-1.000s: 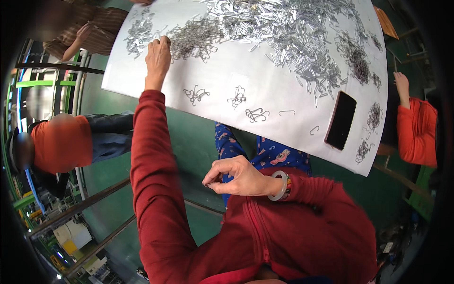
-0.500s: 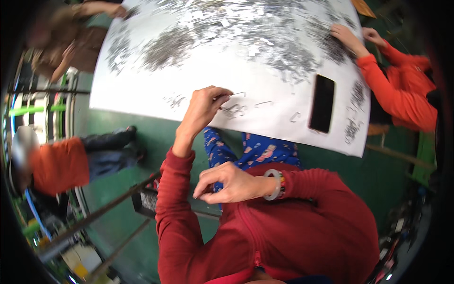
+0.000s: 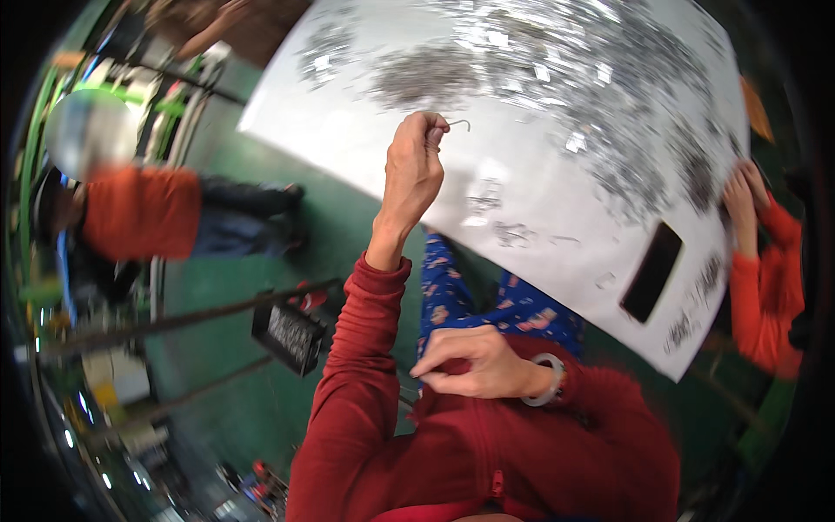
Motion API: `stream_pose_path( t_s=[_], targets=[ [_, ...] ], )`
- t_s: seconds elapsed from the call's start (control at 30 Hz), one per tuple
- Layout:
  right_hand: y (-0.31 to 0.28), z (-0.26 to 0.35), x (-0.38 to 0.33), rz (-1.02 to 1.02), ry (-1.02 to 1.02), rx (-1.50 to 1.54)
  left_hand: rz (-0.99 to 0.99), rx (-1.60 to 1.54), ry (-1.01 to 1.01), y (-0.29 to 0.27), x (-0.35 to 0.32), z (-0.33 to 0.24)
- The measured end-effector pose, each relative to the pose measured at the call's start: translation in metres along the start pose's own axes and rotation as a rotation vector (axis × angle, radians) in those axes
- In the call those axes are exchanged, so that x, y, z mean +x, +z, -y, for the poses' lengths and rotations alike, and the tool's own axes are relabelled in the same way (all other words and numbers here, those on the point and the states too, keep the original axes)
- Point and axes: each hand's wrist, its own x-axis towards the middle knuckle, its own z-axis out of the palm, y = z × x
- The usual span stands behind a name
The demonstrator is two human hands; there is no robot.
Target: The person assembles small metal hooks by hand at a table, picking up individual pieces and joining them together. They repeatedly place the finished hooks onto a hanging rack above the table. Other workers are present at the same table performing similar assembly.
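My left hand [image 3: 412, 170] is raised over the near left part of the white-topped table [image 3: 348, 139]. Its thumb and fingers pinch a thin, hook-shaped piece of metal wire [image 3: 462, 122], whose bent end sticks out to the right. In front of my torso, my right hand [image 3: 478, 362] is closed with thumb and forefinger together. A tiny dark spot shows at those fingertips, too small to name. Small piles of thin dark pieces [image 3: 515, 233] lie near the table's front edge. Large blurred heaps of small metal pieces [image 3: 557, 61] cover the far part.
A black phone [image 3: 651, 271] lies at the table's right. Another person's hands [image 3: 744, 196] rest at the right edge; one more person is at the far left. Someone in orange [image 3: 143, 213] stands at left. A dark basket [image 3: 291, 335] hangs by a metal bar beside my left arm.
My view has turned, so the table appears tilted and shifted right. The left hand, still pinching the wire hook, now sits nearer the dark heap. My right hand stays closed by my torso.
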Motion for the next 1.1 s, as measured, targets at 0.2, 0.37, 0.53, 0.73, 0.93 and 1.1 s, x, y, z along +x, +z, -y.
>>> stream_pose_path(
  t_s=[0.2, 0.37, 0.53, 0.73, 0.93, 1.1],
  targets=[
    [0.0, 0.0, 0.015, 0.035, -0.007, 0.045, -0.126, 0.21, -0.399, -0.106, -0.03, 0.061],
    [-0.003, -0.008, 0.026, 0.057, 0.024, 0.023, -0.121, 0.425, -0.414, -0.096, -0.043, 0.105],
    [-0.004, -0.013, 0.027, 0.048, 0.067, 0.006, -0.106, 0.47, -0.382, -0.077, -0.041, 0.135],
    [0.0, -0.016, 0.03, 0.058, 0.112, 0.001, -0.116, 0.614, -0.335, -0.081, -0.032, 0.132],
    [0.001, -0.022, 0.037, 0.044, 0.081, 0.038, -0.021, 0.327, -0.176, -0.048, 0.022, 0.126],
    [-0.002, -0.026, 0.042, 0.022, 0.076, 0.012, 0.018, 0.369, -0.259, -0.001, 0.064, 0.136]
  ],
)
